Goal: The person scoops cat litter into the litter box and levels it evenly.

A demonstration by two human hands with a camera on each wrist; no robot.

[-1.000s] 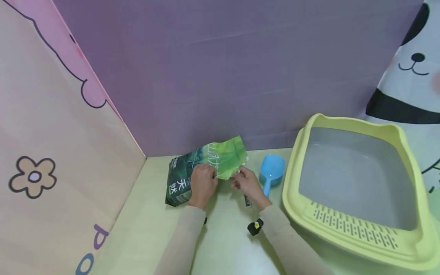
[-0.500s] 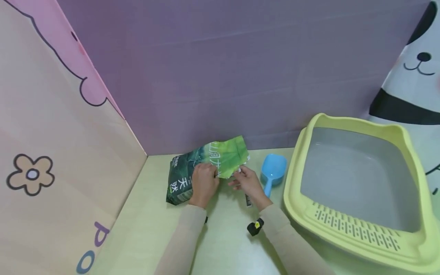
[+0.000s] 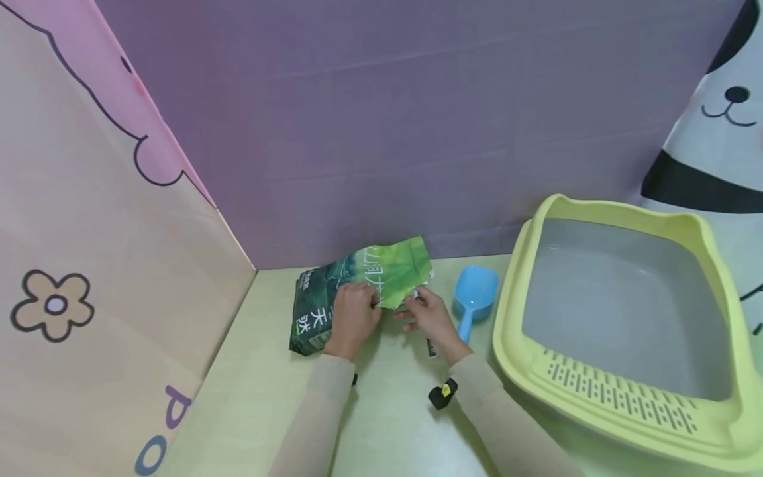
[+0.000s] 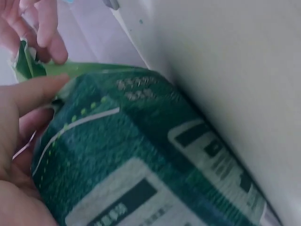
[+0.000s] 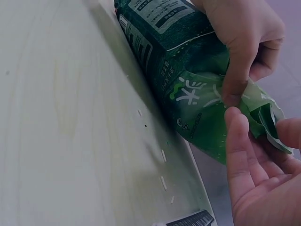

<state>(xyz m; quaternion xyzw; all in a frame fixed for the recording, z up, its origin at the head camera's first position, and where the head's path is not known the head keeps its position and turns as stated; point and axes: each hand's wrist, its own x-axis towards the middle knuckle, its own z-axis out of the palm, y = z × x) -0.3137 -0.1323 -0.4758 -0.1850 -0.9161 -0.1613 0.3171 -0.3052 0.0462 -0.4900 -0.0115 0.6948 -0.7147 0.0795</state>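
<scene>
A dark and light green printed plastic bag (image 3: 316, 311) lies on its side, its light green end pointing right. My left hand (image 3: 354, 317) grips the bag's near side, thumb pressed into the plastic near the mouth. At the torn, uneven mouth, my right hand (image 3: 430, 317) pinches the edge between thumb and fingers. The right wrist view shows the bag's folded mouth (image 5: 268, 123) partly parted beside the right thumb (image 5: 289, 132), with the other fingers spread below. Dark green printed panels (image 4: 117, 136) of the bag fill the left wrist view. What is inside the bag is hidden.
A blue scoop (image 3: 475, 288) lies right of the right hand, handle toward me. Further right stands a yellow-rimmed litter box (image 3: 503, 331) with a grey inside. A small black-and-white strip (image 5: 190, 220) and several pale pellets (image 5: 163, 182) lie on the table (image 5: 56, 155). A purple wall (image 3: 381, 132) rises behind.
The head view has shifted slightly. Both hands keep their places on the bag; the right fingers have spread a little from their earlier curl.
</scene>
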